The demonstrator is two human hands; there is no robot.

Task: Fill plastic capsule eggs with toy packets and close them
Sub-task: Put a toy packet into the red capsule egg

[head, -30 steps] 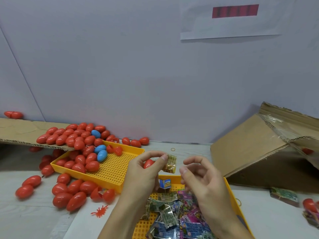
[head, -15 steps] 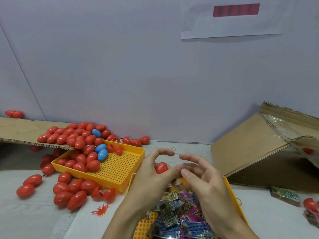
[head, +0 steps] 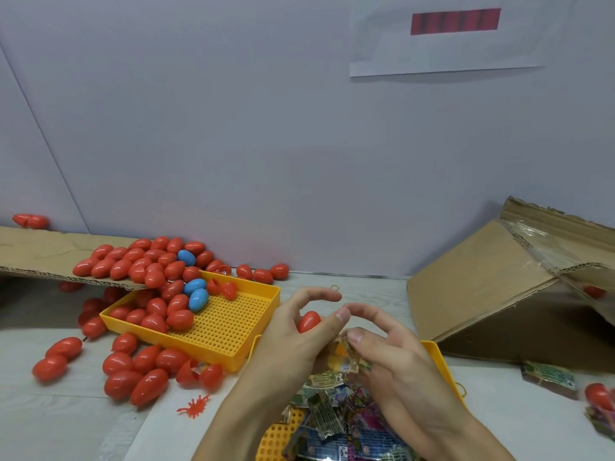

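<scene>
A pale wall (head: 266,144) rises behind the table (head: 66,424). A white paper sheet (head: 446,51) bearing a red rectangle (head: 455,21) hangs high on the wall. A tipped cardboard box (head: 492,284) with torn clear tape lies at the right. A flat cardboard flap (head: 36,254) juts in from the left. A rubber band (head: 334,288) lies near the wall, and a small orange splat-shaped toy (head: 194,405) rests on the near table.

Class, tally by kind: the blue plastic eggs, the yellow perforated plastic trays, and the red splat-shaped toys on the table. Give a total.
Blue plastic eggs: 3
Yellow perforated plastic trays: 2
Red splat-shaped toy: 1
Total: 6
</scene>
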